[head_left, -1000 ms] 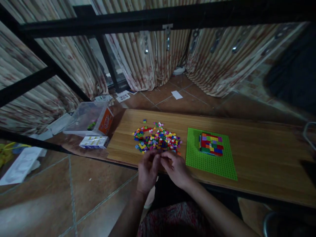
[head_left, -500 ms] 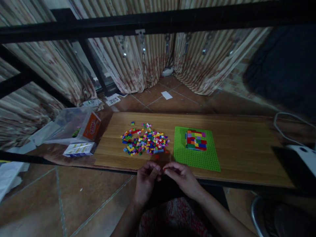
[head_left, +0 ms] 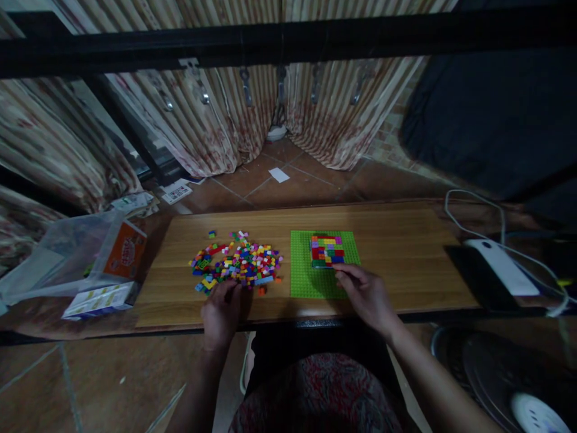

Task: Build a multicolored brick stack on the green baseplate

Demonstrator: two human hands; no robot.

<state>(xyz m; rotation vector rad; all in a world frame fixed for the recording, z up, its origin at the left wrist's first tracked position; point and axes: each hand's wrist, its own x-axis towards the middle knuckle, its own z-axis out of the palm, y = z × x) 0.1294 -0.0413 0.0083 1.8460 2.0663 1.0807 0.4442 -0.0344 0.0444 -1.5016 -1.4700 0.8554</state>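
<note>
My right hand (head_left: 367,296) reaches over the green baseplate (head_left: 302,285), its thumb and forefinger pinched on a small red toy brick (head_left: 337,266). The fingertips are at the front right edge of a low multicoloured brick build (head_left: 327,249) on the plate. At the front of a loose pile of toy bricks (head_left: 252,264) is my left hand (head_left: 220,313), fingers curled and closed. What its fingertips hold, if anything, is hidden. An orange brick (head_left: 262,290) lies just right of that hand.
All this lies on a long wooden board (head_left: 396,240). Left of it are a clear plastic bin (head_left: 67,252) with an orange label and a small carton (head_left: 101,300). At the right end are a black flat object (head_left: 473,276), a white device (head_left: 500,267) and a white cable (head_left: 502,210).
My hands were together at the board's front edge. The right has moved to the build with the red brick, the left to the pile. The view has swung right.
</note>
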